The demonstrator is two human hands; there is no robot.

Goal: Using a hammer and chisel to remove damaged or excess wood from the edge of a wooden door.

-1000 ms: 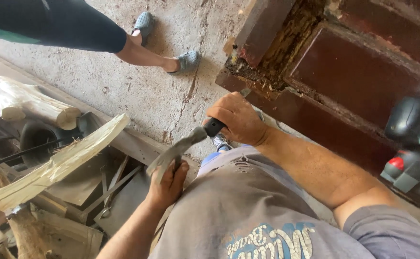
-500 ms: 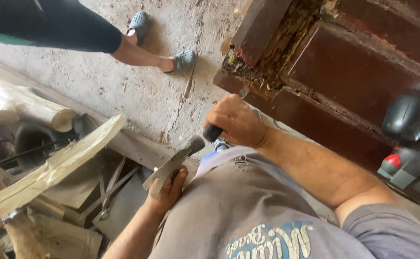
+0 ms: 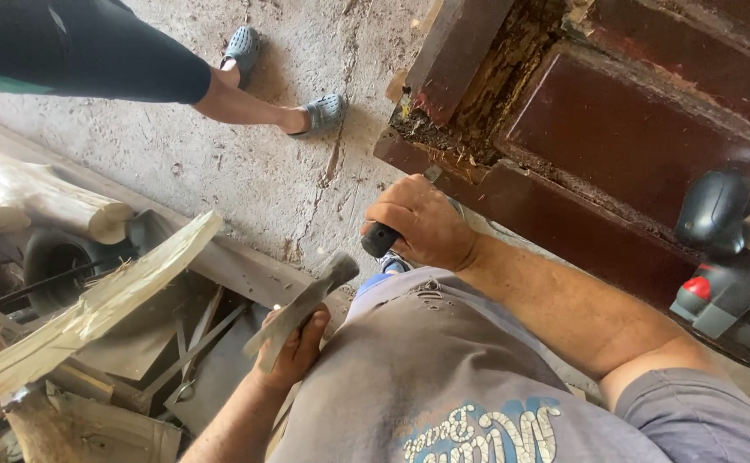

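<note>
We look down on a concrete floor (image 3: 246,163), cracked and grey, running from the top left toward the middle. To the right lies a big dark red wooden door (image 3: 641,146), its panels framed by raised rails, with a rotted, crumbling patch (image 3: 486,94) near its upper left corner. Our grey shirt (image 3: 444,377), with a blue and white printed patch low on it, fills the bottom centre. At the left sits a pile of scrap: a pale log (image 3: 41,197), a long split plank (image 3: 92,309) leaning across it, a black tyre (image 3: 58,257) just behind, and flat metal pieces (image 3: 195,343) under them. Another person's leg (image 3: 135,64) in black crosses the top left, feet in grey-blue clogs (image 3: 324,111) planted on the floor, well apart from our hands. At the far right edge rests a black, grey and red power tool (image 3: 735,274), touching the door's lower rail. Our right hand (image 3: 422,225) has its grip clamped on a black-handled chisel (image 3: 381,240), whose tip is hidden behind the fingers where they meet the door's edge. Our left hand (image 3: 294,347) is wrapped tight around the handle of a hammer (image 3: 306,300), its head raised and tilted toward the chisel, close to but apart from it.
</note>
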